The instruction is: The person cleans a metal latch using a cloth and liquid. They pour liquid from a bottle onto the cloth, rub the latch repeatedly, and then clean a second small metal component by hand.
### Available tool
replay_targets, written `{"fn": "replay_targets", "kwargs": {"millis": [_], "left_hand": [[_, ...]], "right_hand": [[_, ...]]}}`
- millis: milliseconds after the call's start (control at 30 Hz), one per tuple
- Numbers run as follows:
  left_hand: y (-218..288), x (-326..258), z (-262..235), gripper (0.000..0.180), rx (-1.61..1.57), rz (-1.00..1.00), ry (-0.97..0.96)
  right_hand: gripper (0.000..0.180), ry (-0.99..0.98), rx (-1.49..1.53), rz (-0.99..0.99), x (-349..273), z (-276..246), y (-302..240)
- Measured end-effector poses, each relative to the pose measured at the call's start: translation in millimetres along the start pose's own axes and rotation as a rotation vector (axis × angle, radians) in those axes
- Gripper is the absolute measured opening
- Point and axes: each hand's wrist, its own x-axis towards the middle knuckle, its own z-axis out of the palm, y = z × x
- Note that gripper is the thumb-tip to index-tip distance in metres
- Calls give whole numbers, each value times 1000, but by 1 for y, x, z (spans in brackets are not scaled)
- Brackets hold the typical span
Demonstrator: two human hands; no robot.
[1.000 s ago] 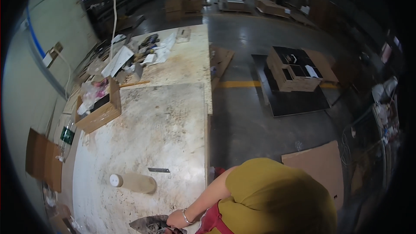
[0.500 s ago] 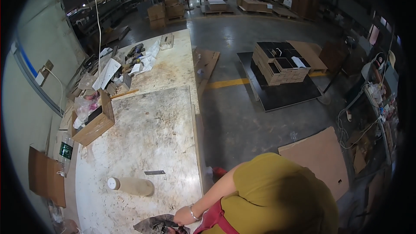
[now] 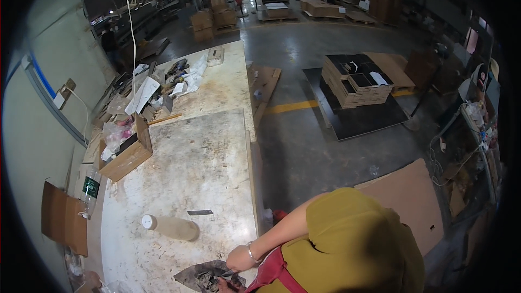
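Note:
A crumpled dark grey cloth point(image 3: 198, 275) lies at the near edge of the worktable point(image 3: 179, 184). My right hand point(image 3: 242, 259), with a silver bracelet at the wrist, is closed on the cloth's upper edge. Partly cut off by the lower edge of the picture, my left hand point(image 3: 227, 285) has its fingers curled into the cloth's folds. Beyond the cloth, a cloudy plastic bottle point(image 3: 172, 228) with a white cap lies on its side. A short dark metal strip point(image 3: 200, 212) rests flat a little farther away.
An open wooden box point(image 3: 127, 157) with plastic bags stands at the table's left edge. Tools and scraps point(image 3: 163, 84) crowd the far left. A plastic bottle point(image 3: 90, 187) and cardboard point(image 3: 64, 220) sit beside the table. Stacked boards point(image 3: 358, 84) stand on the floor at right.
The whole view has shifted slightly, so the table and its things appear a little farther right. More of my left hand shows at the cloth, which has been shifted or refolded a little.

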Motion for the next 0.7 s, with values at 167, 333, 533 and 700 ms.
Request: {"fn": "replay_targets", "kwargs": {"millis": [167,333,533,700], "left_hand": [[67,-2,-37,40,-216,-314,8],[46,20,-14,47,-964,-690,-41],[-22,19,12,50,-35,54,118],[2,17,-1,49,-129,-48,-18]], "right_hand": [[26,-32,-53,27,-7,-34,-2],[23,228,119,105,38,9,5],[21,286,207,106,44,11,14],[18,218,90,18,56,24,-2]]}}
